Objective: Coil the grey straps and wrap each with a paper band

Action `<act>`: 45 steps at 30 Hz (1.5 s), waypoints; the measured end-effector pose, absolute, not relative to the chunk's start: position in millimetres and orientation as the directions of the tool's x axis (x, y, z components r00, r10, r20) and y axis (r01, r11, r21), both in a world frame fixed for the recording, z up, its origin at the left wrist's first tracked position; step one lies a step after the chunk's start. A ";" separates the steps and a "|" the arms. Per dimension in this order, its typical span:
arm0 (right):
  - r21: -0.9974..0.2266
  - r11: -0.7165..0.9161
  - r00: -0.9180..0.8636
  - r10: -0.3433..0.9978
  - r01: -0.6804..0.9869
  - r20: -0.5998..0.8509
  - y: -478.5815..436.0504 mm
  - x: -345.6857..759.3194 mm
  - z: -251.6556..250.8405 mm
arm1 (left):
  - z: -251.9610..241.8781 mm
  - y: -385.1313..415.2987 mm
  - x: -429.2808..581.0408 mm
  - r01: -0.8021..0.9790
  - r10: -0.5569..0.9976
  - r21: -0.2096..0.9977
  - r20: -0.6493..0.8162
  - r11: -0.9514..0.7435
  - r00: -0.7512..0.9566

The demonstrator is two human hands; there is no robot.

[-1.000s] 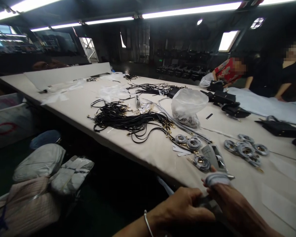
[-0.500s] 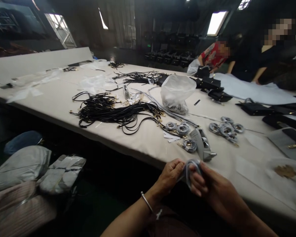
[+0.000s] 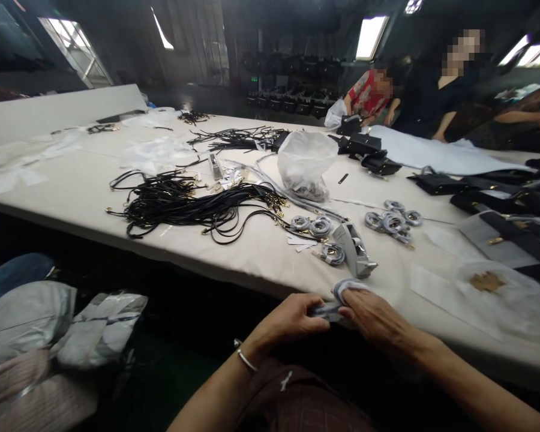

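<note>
At the near edge of the long table (image 3: 94, 186), my left hand (image 3: 292, 318) and my right hand (image 3: 373, 318) are closed together on a grey strap (image 3: 342, 291). The strap is wound into a small coil above my right fingers, and its flat end runs across to my left fingers. A silver bracelet sits on my left wrist. Just beyond my hands stands a grey tape dispenser (image 3: 353, 249). Finished grey strap coils lie beside it (image 3: 319, 227) and further right (image 3: 389, 221).
A heap of black cords with gold clips (image 3: 193, 207) lies mid-table, with a clear plastic bag (image 3: 303, 162) behind it. Black bags (image 3: 436, 183) and pale fabric lie at the right, where other people lean over the table. Wrapped bundles (image 3: 72, 330) sit on the floor at left.
The view has swung down and to the right. My hands rose from below the table edge to its rim while winding the grey strap into a coil.
</note>
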State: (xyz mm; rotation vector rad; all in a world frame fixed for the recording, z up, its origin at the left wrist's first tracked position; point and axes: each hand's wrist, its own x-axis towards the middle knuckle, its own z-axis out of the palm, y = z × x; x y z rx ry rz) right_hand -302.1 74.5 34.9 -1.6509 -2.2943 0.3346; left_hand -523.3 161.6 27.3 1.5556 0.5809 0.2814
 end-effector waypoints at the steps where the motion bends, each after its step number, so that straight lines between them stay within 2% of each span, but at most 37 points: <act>1: -0.367 0.284 -0.295 0.955 0.886 0.029 67.2 -304.5 32.2 | 23.9 165.4 -525.0 0.212 0.550 0.977 -0.170 -0.013 0.818; 3: -0.477 0.184 -0.276 0.953 0.859 -0.128 52.9 -312.2 30.4 | 15.0 170.6 -524.5 0.217 0.574 0.976 -0.184 0.011 0.798; 5: -0.665 -0.037 -0.215 0.931 0.745 -0.294 41.9 -323.8 32.9 | 5.1 173.0 -520.6 0.193 0.549 0.977 -0.208 0.087 0.810; 7: -0.823 -0.318 -0.147 0.892 0.470 -0.428 37.7 -337.8 40.1 | -3.7 172.1 -516.1 0.115 0.514 0.988 -0.153 0.106 0.844; 9: -0.861 -0.505 -0.107 0.854 0.066 -0.509 41.7 -351.1 53.0 | -10.2 168.0 -513.4 0.011 0.525 0.997 -0.047 0.070 0.850; 12: -0.731 -0.506 -0.087 0.844 -0.458 -0.530 59.8 -362.4 81.9 | -15.8 157.5 -513.8 -0.036 0.647 0.998 -0.008 0.054 0.762; 14: -0.657 -0.415 -0.055 0.867 -0.630 -0.495 75.1 -362.8 102.0 | -17.6 149.6 -514.7 -0.076 0.694 0.989 -0.035 0.129 0.720; 16: -0.658 -0.293 0.042 0.895 -0.694 -0.443 89.2 -360.6 115.8 | -17.2 142.3 -513.1 -0.167 0.682 0.954 -0.050 0.249 0.730; 19: -0.758 -0.126 0.225 0.913 -0.640 -0.342 104.1 -360.9 118.3 | -10.6 135.7 -503.7 -0.246 0.655 0.895 -0.066 0.373 0.753; 21: -0.869 -0.049 0.301 0.927 -0.492 -0.223 109.1 -364.4 110.5 | -3.6 136.2 -495.1 -0.244 0.611 0.879 -0.065 0.410 0.789; 23: -0.972 0.008 0.325 0.943 -0.237 -0.072 111.6 -366.9 99.9 | 2.2 140.3 -487.8 -0.238 0.550 0.858 -0.060 0.455 0.833; 25: -0.988 0.065 0.282 0.954 0.140 0.103 113.9 -363.4 89.2 | 5.0 145.2 -484.8 -0.240 0.507 0.826 -0.064 0.511 0.860; 26: -0.929 0.114 0.219 0.955 0.352 0.200 115.6 -358.7 84.1 | 5.2 147.1 -485.4 -0.234 0.491 0.813 -0.072 0.533 0.868; 27: -0.817 0.176 0.127 0.949 0.549 0.289 117.6 -351.9 79.1 | 4.9 148.2 -487.5 -0.225 0.485 0.812 -0.081 0.539 0.871; 29: -0.498 0.313 -0.107 0.911 0.809 0.399 121.3 -334.3 69.4 | 3.1 149.0 -496.1 -0.174 0.460 0.838 -0.101 0.518 0.882; 31: -0.243 0.409 -0.304 0.876 0.880 0.374 121.9 -316.2 60.2 | 0.4 150.0 -508.4 -0.070 0.410 0.869 -0.158 0.490 0.898; 32: -0.174 0.433 -0.364 0.873 0.884 0.326 120.1 -308.8 55.9 | -1.0 151.5 -514.9 -0.012 0.392 0.880 -0.199 0.475 0.898; 34: -0.132 0.457 -0.428 0.881 0.880 0.200 112.3 -299.9 47.8 | -3.4 157.4 -526.3 0.096 0.373 0.893 -0.279 0.439 0.885; 38: -0.196 0.443 -0.457 0.889 0.875 -0.029 88.7 -304.8 36.4 | -1.4 175.0 -536.9 0.199 0.385 0.935 -0.306 0.293 0.871; 41: -0.266 0.351 -0.395 0.908 0.898 -0.138 76.4 -316.2 37.3 | 6.9 183.7 -535.9 0.221 0.455 0.972 -0.231 0.076 0.860; 43: -0.427 0.225 -0.342 0.913 0.876 -0.220 72.1 -321.6 42.2 | 12.3 186.0 -534.2 0.188 0.470 0.979 -0.132 -0.074 0.873; 45: -0.662 -0.009 -0.284 0.899 0.750 -0.333 68.7 -324.2 47.2 | 15.7 186.5 -533.0 0.124 0.455 0.970 -0.017 -0.208 0.890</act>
